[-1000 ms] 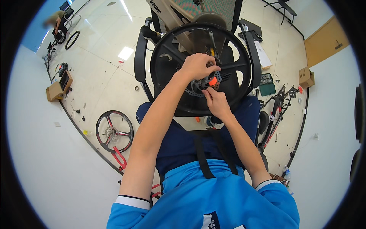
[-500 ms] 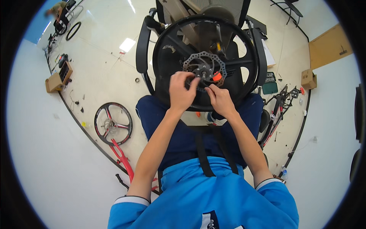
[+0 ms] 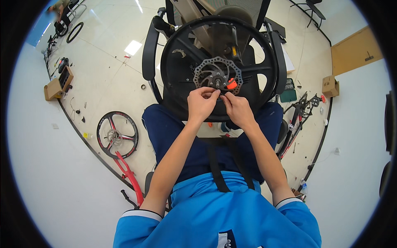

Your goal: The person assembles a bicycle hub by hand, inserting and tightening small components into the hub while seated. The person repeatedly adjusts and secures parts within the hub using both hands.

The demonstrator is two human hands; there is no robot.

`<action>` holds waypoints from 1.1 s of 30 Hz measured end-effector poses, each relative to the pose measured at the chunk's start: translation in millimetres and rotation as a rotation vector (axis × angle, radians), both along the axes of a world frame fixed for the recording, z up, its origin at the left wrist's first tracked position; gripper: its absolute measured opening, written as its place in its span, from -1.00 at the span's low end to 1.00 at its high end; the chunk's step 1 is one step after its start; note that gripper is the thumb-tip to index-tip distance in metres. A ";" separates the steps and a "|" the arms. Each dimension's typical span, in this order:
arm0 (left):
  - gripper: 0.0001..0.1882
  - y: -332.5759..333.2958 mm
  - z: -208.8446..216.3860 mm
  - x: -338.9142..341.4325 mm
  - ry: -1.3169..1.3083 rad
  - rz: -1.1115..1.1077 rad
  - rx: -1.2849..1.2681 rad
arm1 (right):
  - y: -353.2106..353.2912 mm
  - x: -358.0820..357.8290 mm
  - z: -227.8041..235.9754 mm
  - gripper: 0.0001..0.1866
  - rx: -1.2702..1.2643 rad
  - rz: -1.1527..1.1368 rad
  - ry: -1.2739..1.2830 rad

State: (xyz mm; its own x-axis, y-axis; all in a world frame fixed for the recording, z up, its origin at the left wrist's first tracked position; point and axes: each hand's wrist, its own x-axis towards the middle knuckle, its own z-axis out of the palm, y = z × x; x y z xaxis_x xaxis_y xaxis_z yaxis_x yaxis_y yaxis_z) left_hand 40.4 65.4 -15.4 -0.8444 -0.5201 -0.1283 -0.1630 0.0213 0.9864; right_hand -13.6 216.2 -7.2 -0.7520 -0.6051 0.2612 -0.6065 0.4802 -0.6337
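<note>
A black spoked bicycle wheel (image 3: 269, 66) lies flat across a chair seat and my knees. At its centre is a silver brake disc (image 3: 200, 71) with a threaded axle (image 3: 218, 82) standing up. Just below the axle, my left hand (image 3: 201, 103) pinches with thumb and forefinger. My right hand (image 3: 239, 108) is closed right beside it, its fingertips almost meeting the left ones. What lies between the fingertips is too small to name. An orange piece (image 3: 232, 84) sits by the disc's right side, and a tool with a yellow mark (image 3: 235, 51) lies farther up.
The chair's armrests (image 3: 150, 56) flank the wheel. On the floor at left lie another wheel (image 3: 118, 135) and a red frame (image 3: 130, 175). A bicycle frame (image 3: 297, 124) and a green case (image 3: 288, 96) are at right. A person (image 3: 62, 11) works at the far left.
My left hand has moved down from beside the axle to just below it, and its fingertips have come close to the right hand's. The whole view has shifted slightly.
</note>
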 end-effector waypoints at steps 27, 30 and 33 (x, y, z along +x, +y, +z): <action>-0.74 10.6 2.3 1.9 0.081 0.071 -0.040 | -27.5 28.9 -30.3 -0.70 -0.363 -0.164 -0.456; -0.76 13.0 2.4 1.9 0.077 0.086 -0.019 | -25.6 22.5 -37.4 -0.65 -0.354 -0.153 -0.557; -0.78 13.7 8.7 2.0 0.024 0.080 -0.053 | -24.9 21.2 -33.6 -0.65 -0.466 -0.122 -0.910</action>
